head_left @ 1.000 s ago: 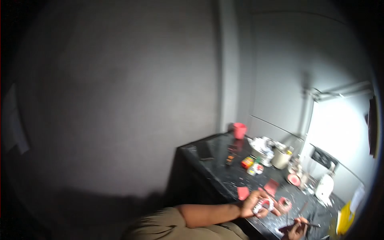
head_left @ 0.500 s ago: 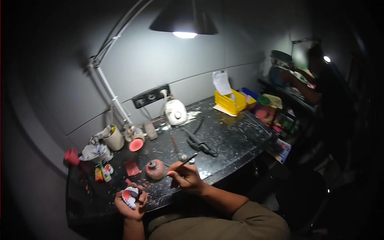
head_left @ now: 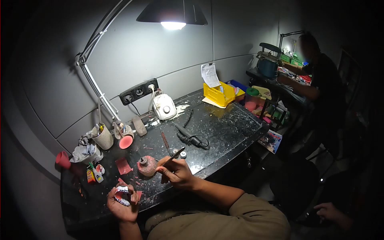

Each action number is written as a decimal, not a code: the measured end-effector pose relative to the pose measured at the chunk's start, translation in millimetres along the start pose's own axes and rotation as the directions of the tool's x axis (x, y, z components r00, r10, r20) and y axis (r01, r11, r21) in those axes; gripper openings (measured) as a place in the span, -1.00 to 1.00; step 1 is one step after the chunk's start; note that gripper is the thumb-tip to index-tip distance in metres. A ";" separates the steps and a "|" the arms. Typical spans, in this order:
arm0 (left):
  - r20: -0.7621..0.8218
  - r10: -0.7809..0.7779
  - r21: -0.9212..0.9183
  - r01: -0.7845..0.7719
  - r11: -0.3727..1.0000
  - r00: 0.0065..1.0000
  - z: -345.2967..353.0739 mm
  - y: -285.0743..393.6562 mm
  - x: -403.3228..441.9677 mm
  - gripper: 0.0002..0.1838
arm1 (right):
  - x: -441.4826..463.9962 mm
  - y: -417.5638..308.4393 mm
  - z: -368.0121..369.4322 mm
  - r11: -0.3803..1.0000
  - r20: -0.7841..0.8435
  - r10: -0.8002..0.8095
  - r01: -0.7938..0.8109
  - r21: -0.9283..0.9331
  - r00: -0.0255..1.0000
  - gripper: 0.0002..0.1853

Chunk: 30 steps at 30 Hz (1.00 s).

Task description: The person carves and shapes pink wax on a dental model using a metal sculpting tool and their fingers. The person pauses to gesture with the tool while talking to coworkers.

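In my left hand (head_left: pixel 125 211) lies a dental cast (head_left: pixel 121 196), white teeth with pink wax along the arch, the fingers curled round it. My right hand (head_left: pixel 178 176) pinches a slim dark tool (head_left: pixel 175 155) like a wax knife, its upper end pointing up and right, its lower end hidden by the fingers. Close to the right hand's fingers stands a round glass burner (head_left: pixel 147 166) with a metal neck and pinkish contents. A pink wax sheet (head_left: pixel 123 166) lies left of the burner, with pink scraps around it.
A handpiece with a coiled cord (head_left: pixel 190 137) lies mid-bench, near a white control unit (head_left: pixel 164 107). A yellow bin (head_left: pixel 219 95) stands at the back right. A lamp (head_left: pixel 172 14) hangs overhead. Another person (head_left: pixel 326 80) works at a bench farther right; a separate hand (head_left: pixel 329 211) shows lower right.
My view has swung, so the bench sits farther left and higher. The cast has turned in my left hand. A person's hand has come into view at lower right.
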<state>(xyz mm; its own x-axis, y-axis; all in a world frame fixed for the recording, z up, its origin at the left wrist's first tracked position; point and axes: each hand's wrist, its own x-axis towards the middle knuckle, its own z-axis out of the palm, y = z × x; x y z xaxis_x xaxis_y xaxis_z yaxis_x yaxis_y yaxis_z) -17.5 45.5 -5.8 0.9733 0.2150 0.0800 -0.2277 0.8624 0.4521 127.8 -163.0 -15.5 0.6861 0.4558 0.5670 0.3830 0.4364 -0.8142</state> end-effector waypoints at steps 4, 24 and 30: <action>0.090 -0.008 0.030 0.005 1.000 0.996 -5.9 0.1 1.9 -0.53 | 1.0 -2.4 1.4 0.999 -0.010 -0.054 0.053 -0.011 0.999 -0.87; -0.104 0.204 0.257 -0.172 0.951 0.973 -40.9 9.4 31.6 -0.54 | 4.4 4.4 1.0 0.999 -0.005 0.054 -0.054 0.007 0.999 -0.84; -0.102 0.186 0.200 -0.163 0.966 0.977 -50.0 10.7 22.6 -0.50 | 4.0 6.4 1.5 0.997 -0.008 0.071 -0.071 -0.013 0.997 -0.84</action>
<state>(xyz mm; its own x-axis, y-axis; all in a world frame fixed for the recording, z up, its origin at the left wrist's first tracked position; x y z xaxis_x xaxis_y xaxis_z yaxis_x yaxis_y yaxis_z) 0.7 82.6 -43.6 0.9060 0.4171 0.0718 -0.3730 0.7066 0.6013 132.1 -157.2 -18.3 0.7165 0.4796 0.5065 0.3410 0.3927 -0.8541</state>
